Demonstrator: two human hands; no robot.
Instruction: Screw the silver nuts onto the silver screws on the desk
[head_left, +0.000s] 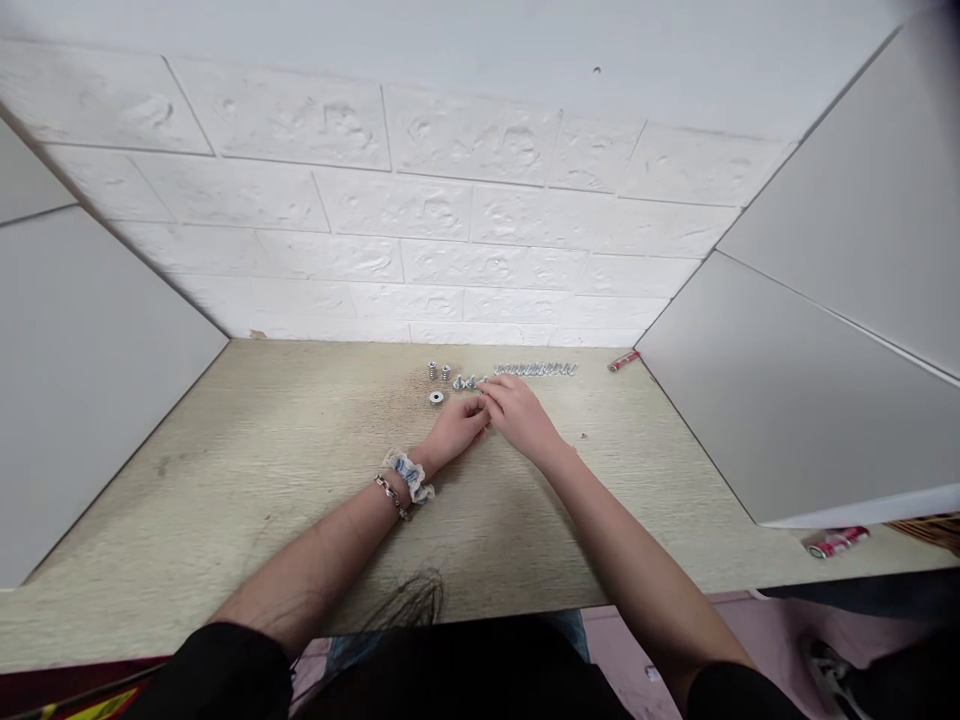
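My left hand (456, 430) and my right hand (516, 412) meet over the middle of the wooden surface, fingertips together. Both are closed, and whatever they pinch is too small or hidden to name. Just beyond my fingers stand small metal bolts (459, 383), one partly covered by my right hand. To their left are two upright metal fittings (433, 370) and a round metal piece with a dark centre hole (436, 398). A row of several silver screws (536, 369) lies behind my right hand.
A white brick-patterned wall (435, 210) rises behind the wooden surface (262, 430). Grey panels flank it, left (97, 370) and right (810, 380). A small red-and-silver cylinder (623, 361) lies at the back right, with more red-and-silver cylinders (836, 542) near the front right edge.
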